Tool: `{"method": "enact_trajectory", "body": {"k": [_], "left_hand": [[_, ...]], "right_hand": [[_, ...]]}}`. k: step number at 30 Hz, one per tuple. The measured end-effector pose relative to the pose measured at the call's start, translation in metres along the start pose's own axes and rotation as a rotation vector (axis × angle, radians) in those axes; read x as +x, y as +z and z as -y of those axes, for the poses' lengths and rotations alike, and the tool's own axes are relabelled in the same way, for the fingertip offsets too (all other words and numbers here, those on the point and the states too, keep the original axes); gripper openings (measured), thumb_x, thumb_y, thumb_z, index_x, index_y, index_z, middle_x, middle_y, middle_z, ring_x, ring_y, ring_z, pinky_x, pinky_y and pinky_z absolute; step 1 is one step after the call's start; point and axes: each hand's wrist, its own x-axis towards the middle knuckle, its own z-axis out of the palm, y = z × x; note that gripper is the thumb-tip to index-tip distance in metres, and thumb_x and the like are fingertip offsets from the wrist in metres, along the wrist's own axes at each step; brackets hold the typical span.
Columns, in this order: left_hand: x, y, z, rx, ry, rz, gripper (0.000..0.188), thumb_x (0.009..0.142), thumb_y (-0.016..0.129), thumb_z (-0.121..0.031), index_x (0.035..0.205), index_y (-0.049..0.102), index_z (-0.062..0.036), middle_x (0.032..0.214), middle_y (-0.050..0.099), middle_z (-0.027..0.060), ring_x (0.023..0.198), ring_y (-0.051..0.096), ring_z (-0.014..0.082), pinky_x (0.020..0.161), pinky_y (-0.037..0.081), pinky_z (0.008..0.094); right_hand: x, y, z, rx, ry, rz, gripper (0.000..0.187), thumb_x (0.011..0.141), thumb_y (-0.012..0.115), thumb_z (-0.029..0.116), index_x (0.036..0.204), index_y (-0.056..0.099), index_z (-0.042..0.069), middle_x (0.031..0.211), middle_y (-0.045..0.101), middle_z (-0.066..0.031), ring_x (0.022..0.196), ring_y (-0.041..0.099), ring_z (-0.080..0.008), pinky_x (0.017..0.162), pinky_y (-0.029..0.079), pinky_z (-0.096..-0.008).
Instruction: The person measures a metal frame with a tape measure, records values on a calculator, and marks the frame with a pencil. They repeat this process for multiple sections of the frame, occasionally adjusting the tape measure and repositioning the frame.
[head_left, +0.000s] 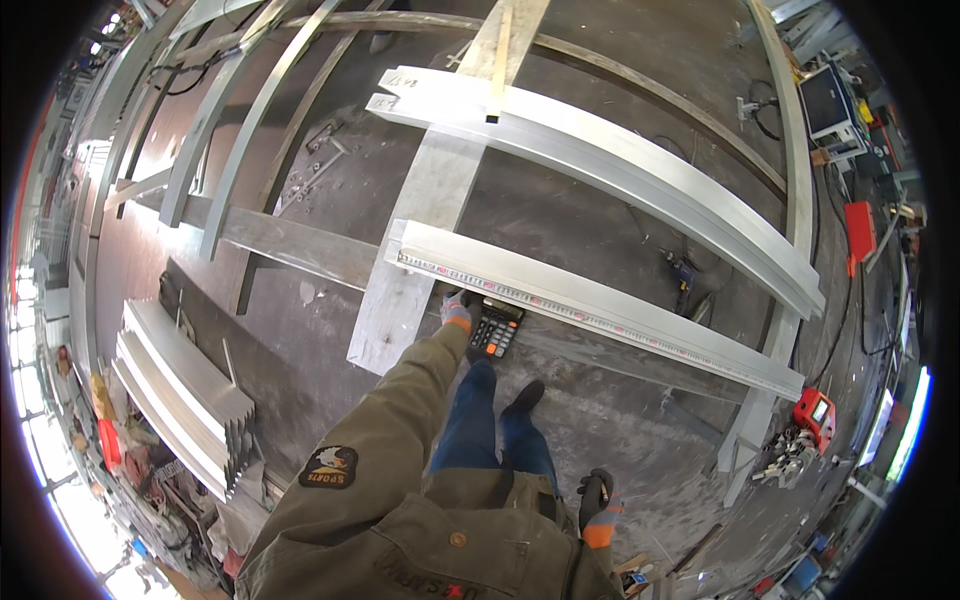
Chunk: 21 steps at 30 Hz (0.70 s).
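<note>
My left hand (456,310), in a grey glove with an orange cuff, reaches forward and grips the left edge of a black calculator (497,328) with grey and orange keys. Just beyond it lies a long silver metal profile (590,290). A measuring tape (540,300) is drawn out along the near side of that profile, and its red case (815,418) sits at the right end. Lower down by my right side, my right hand (599,505), gloved likewise, has its fingers curled; what they hold, if anything, is too small to name.
More silver profiles (600,170) lie farther off across a flat metal crosspiece (400,310). A cordless drill (682,282) rests on the floor between them. Stacked angled profiles (185,400) stand at left. Grey bars (240,130) stretch away at far left; a red box (860,232) is at right.
</note>
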Motion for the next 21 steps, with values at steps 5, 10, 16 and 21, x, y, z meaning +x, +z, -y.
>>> {"method": "enact_trajectory", "body": {"k": [5,10,16,21], "left_hand": [[-0.024,-0.022,-0.011,-0.28,0.04,0.065,0.025,0.097,0.073,-0.013,0.119,0.074,-0.0016,0.108,0.079,0.0101,0.1,0.071,0.0164,0.091,0.056,0.0313],[-0.099,-0.067,-0.074,-0.655,-0.096,-0.011,0.021,0.101,0.065,-0.011,0.12,0.072,-0.0046,0.107,0.076,0.0097,0.098,0.071,0.0185,0.088,0.058,0.0321],[-0.231,-0.126,-0.215,-0.682,-0.313,0.072,0.023,0.104,0.062,-0.018,0.124,0.068,-0.0062,0.101,0.073,0.0058,0.089,0.068,0.0112,0.07,0.056,0.0283],[-0.315,-0.171,-0.308,-0.73,-0.219,0.191,0.023,0.105,0.062,-0.015,0.124,0.068,-0.004,0.1,0.071,0.0021,0.087,0.064,0.0074,0.072,0.055,0.0263]], "right_hand": [[0.006,-0.004,-0.034,0.132,-0.007,-0.01,0.026,0.106,0.057,0.019,0.122,0.066,-0.001,0.096,0.072,-0.0137,0.081,0.068,-0.0203,0.073,0.056,-0.0348],[0.018,-0.016,-0.035,0.21,-0.095,0.066,0.027,0.108,0.055,0.02,0.123,0.064,-0.001,0.096,0.073,-0.0141,0.079,0.069,-0.0194,0.071,0.056,-0.0337],[0.012,-0.049,0.02,0.259,-0.273,0.15,0.026,0.11,0.051,0.018,0.125,0.062,-0.001,0.097,0.075,-0.0142,0.081,0.071,-0.0192,0.07,0.056,-0.0335],[-0.023,-0.072,0.081,0.309,-0.342,0.27,0.027,0.111,0.05,0.017,0.127,0.061,-0.002,0.105,0.075,-0.0167,0.085,0.073,-0.0217,0.071,0.057,-0.0328]]}}
